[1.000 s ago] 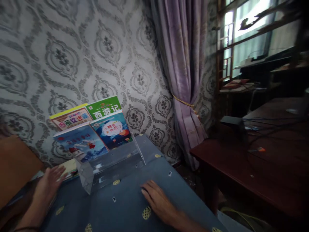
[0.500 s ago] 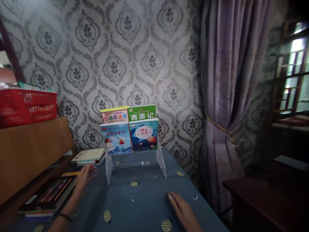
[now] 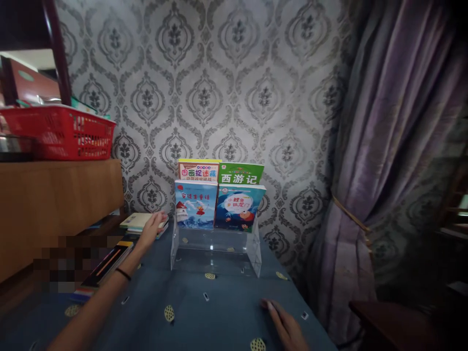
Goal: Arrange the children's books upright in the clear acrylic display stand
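Note:
My left hand (image 3: 151,230) reaches forward, fingers spread, onto a small stack of books (image 3: 138,221) lying flat to the left of a clear acrylic book stand (image 3: 216,249). The stand holds several children's picture books upright; a blue-covered one (image 3: 195,204) is at the front left. My right hand (image 3: 287,325) rests flat and holds nothing on the blue patterned tablecloth (image 3: 204,312) at the lower right. Both hands are apart from the stand.
A red plastic basket (image 3: 66,132) sits on a wooden cabinet (image 3: 54,204) at the left. More books (image 3: 106,263) lie at the table's left edge. Patterned wallpaper is behind the stand. A purple curtain (image 3: 395,146) hangs at the right beside a dark wooden table (image 3: 402,317).
The view has swung left, from the dark table and window toward the basket and cabinet. My left hand has stretched forward onto the flat book stack. My right hand stays on the cloth.

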`<state>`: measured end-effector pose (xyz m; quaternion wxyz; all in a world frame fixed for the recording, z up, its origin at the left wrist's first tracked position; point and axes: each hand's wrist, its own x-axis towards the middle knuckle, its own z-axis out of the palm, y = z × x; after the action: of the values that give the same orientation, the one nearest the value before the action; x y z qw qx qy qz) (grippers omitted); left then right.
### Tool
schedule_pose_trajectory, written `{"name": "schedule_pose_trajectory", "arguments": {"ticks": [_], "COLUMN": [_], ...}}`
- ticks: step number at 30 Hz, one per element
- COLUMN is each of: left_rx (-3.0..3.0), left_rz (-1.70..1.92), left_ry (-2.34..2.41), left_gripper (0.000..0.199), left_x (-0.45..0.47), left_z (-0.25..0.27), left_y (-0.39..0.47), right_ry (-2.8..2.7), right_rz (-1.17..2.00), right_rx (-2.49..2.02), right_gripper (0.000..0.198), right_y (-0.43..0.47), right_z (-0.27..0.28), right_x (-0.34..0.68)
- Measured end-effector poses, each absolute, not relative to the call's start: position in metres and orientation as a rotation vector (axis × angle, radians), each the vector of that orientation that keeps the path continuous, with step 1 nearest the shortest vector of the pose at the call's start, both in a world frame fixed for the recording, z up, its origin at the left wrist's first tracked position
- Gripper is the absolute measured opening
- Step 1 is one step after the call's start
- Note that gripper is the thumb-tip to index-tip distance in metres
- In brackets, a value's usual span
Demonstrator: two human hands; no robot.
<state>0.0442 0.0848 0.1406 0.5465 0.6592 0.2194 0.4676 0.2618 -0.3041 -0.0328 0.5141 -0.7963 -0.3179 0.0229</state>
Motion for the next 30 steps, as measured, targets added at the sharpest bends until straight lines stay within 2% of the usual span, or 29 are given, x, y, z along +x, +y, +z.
{"name": "schedule_pose_trajectory", "arguments": {"ticks": [4,10,13,20,24,30], "left_rx": [1.656,1.831,1.892,2.214,2.357,2.465], "left_rz": [1.092,1.132,1.107,1.021,0.996,0.931], "left_ry": [0.569,0.73,0.768,0.661,0.656,0.716], "left_gripper": [0.062,0.041,0.032,0.021,0.02,0.018], "left_x": [0.029,0.001,-0.007,-0.017,-0.025,-0.028], "left_z": [0.094,0.012,-0.013,-0.023,-0.022,-0.019], "left_y": [0.083,0.074,0.072,0.078,0.085,0.087], "right_ry": [-0.859,-1.01,-1.11,-1.41,-1.574,-1.595], "right_rz": [0.045,0.107,0.201,0.4,0.293,0.359], "right_rx": [-1.938,-1.968,-1.903,-1.711,-1.576,-1.533], "right_gripper": [0.06,0.061,0.056,0.042,0.033,0.03], "right_y": [-0.298,-0.261,-0.223,-0.141,-0.131,-0.132], "right_z": [-0.029,-0.015,-0.007,-0.018,-0.03,-0.027], "right_x": [0.264,0.233,0.195,0.115,0.1,0.104]}}
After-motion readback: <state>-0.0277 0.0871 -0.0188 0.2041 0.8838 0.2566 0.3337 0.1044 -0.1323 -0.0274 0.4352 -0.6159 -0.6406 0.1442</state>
